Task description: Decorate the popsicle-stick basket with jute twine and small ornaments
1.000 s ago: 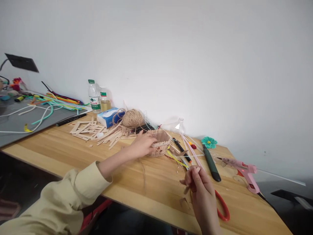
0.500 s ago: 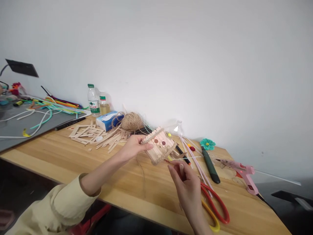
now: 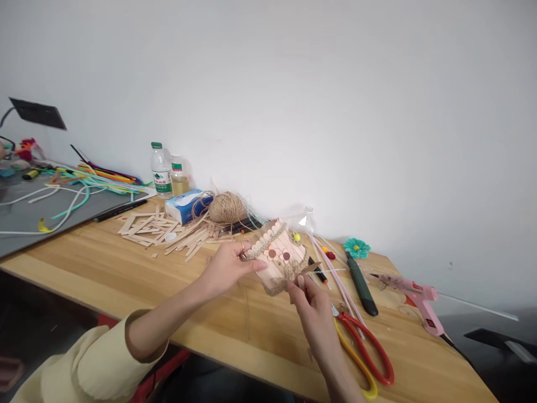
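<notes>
A small craft-stick house panel (image 3: 274, 266) is tilted above the table, with scalloped sticks, twine trim, two brown-centred flower shapes and a yellow pompom on it. My left hand (image 3: 229, 266) is closed on its left side, thumb across the front. My right hand (image 3: 312, 305) has its thumb and fingers pinched together at the panel's lower right edge, against the twine trim; whatever lies between the fingertips is hidden. Close to the right wrist lie scissors (image 3: 369, 341) with one red and one yellow handle, their blades partly behind the hand.
A pink glue gun (image 3: 423, 299) rests at the right, beside a dark green cutter (image 3: 361, 285) and a teal flower (image 3: 356, 247). Behind my left hand are loose craft sticks (image 3: 146, 228), a twine ball (image 3: 226, 207), a tissue pack (image 3: 187, 207) and a water bottle (image 3: 161, 173).
My right hand has moved up and left, its fingertips now touching the panel's lower edge. The panel has shifted slightly right and turned, and more of the scissors shows.
</notes>
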